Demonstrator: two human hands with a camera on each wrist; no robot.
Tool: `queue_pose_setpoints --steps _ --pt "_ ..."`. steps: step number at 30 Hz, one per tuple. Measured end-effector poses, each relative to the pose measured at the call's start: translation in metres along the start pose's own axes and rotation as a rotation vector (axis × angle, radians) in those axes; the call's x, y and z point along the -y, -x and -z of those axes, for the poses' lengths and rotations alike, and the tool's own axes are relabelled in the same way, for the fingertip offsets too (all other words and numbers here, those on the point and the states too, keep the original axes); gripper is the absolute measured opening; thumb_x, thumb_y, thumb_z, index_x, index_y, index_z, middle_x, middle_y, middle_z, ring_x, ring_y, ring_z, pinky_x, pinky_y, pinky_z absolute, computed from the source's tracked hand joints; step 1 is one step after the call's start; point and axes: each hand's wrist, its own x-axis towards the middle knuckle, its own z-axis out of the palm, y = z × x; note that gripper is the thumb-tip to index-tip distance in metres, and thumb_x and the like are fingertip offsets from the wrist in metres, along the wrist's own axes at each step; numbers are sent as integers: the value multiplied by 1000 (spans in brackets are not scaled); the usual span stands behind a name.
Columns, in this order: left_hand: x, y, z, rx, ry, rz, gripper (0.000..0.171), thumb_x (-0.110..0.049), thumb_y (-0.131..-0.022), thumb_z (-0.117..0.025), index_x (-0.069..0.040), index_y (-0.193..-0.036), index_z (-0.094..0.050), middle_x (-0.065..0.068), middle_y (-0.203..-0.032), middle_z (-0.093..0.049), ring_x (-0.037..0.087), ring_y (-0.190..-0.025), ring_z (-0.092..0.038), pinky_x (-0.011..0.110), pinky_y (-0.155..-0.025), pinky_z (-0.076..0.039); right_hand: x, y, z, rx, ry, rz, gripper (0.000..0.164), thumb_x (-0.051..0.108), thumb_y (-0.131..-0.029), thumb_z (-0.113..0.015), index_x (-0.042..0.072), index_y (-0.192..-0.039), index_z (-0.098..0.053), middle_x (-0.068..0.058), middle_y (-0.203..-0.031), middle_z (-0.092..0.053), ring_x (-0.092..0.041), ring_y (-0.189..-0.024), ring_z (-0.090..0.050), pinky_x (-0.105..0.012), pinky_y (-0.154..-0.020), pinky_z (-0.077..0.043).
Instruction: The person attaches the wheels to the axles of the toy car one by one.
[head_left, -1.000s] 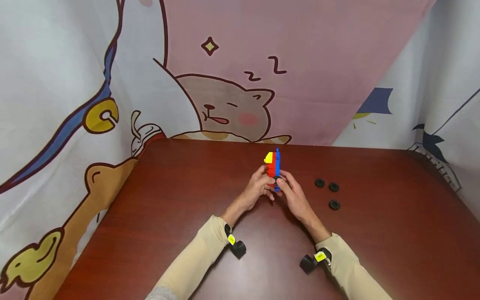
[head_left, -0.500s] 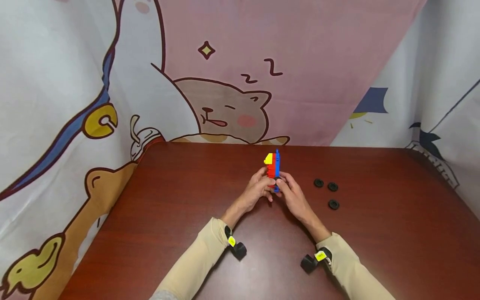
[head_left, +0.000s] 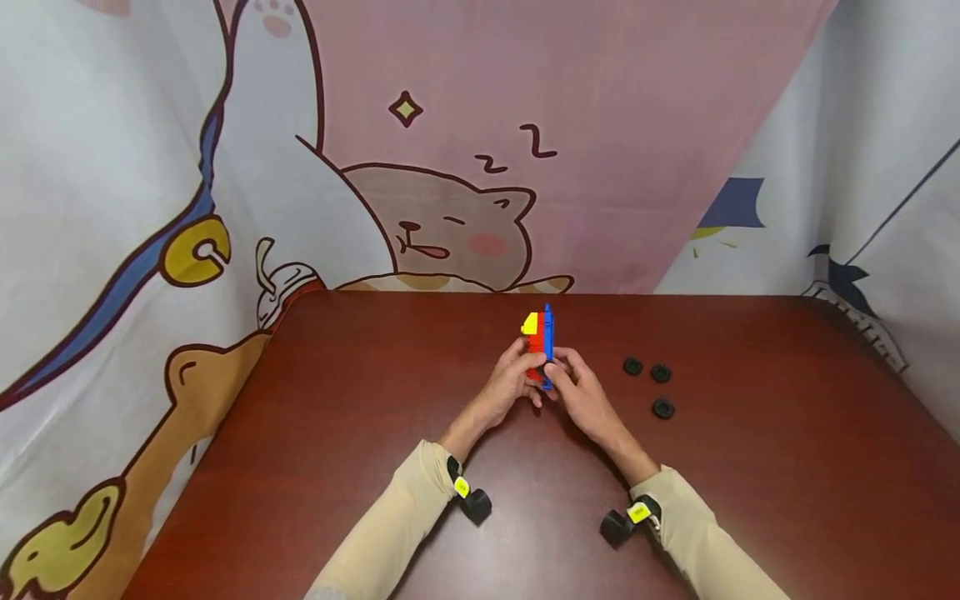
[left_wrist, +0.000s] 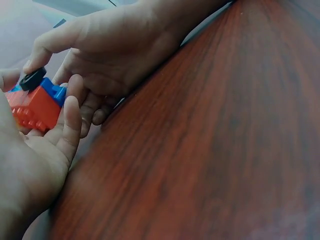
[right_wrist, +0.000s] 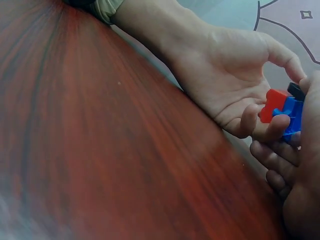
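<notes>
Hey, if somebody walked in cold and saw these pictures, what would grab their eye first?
Probably the big sleeping cartoon animal on the pink backdrop beyond the table. Next comes the bright red, yellow and blue block model, held between the left hand and the right hand. Then three black wheel-like discs lying on the table, right of the hands.

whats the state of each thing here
left hand, grip on the toy brick model
right hand, grip on the model, thumb on the held wheel
toy brick model, held by both hands
held wheel, against the model; attachment unclear
far left wheel, flat on the table
far right wheel, flat on the table
near wheel, flat on the table
</notes>
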Motion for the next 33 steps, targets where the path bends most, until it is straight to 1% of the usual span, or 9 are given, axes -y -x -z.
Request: queue_pose_setpoints --steps 4,8,11,15,18,22,25,28,33 --pt "7 6 5 -68 33 14 30 -32 -105 -45 -8 -123 -44 -3 -84 -71 17 -61 -69 25 -47 -53 -4 8 -11 -75 68 -3 37 20 -105 -50 1 -137 -48 -19 -115 -61 -15 -86 -57 -22 -75 -49" --pt "11 11 13 -116 80 7 26 -30 -106 -45 -12 -124 -41 2 -86 -72 17 -66 -73 27 -52 -57 -9 25 -8 -264 147 119 25 11 -100 -58 -2 -122 -59 -14 -103 -57 -12 -85 -52 -19 -72 -44" --pt "10 12 16 -108 101 -7 23 -26 -105 -45 -15 -125 -39 5 -88 -73 17 -73 -75 30 -60 -60 -13 42 17 -419 289 210 14 1 -92 -65 -1 -105 -64 -11 -99 -58 -11 -88 -49 -22 -74 -39" --pt "6 7 16 -95 113 -20 20 -25 -103 -49 -15 -119 -41 6 -86 -74 20 -74 -76 35 -68 -62 -17 63 59 -540 461 84 21 -5 -84 -64 1 -105 -64 -14 -105 -54 -18 -95 -44 -33 -79 -33" --pt "2 3 15 -93 110 -18 19 -26 -102 -53 -14 -113 -43 8 -84 -74 21 -71 -75 37 -69 -62 -18 72 79 -492 541 -50 29 2 -86 -63 3 -116 -62 -17 -113 -51 -26 -98 -45 -41 -82 -32" --pt "2 1 10 -96 104 3 18 -25 -101 -54 -14 -109 -43 16 -90 -75 21 -70 -75 40 -72 -62 -20 77 86 -380 624 -76 29 11 -91 -64 4 -119 -64 -20 -120 -54 -34 -101 -46 -47 -84 -28" --pt "3 1 5 -107 100 26 14 -19 -99 -54 -15 -106 -42 26 -104 -73 21 -73 -75 43 -77 -61 -21 80 84 -376 665 -30 26 13 -92 -67 6 -118 -66 -16 -118 -57 -26 -98 -47 -39 -81 -31" --pt "4 0 1 -117 91 22 13 -14 -98 -52 -15 -104 -41 31 -114 -68 25 -77 -76 44 -81 -60 -21 75 76 -397 619 76 31 8 -91 -71 5 -121 -65 -13 -113 -59 -19 -90 -50 -22 -74 -37" --pt "3 -1 -2 -118 77 -24 13 -14 -97 -50 -16 -106 -41 31 -114 -67 30 -83 -76 44 -82 -60 -12 53 51 -359 517 271 35 3 -86 -75 3 -120 -66 -12 -110 -61 -16 -83 -53 -14 -71 -40"
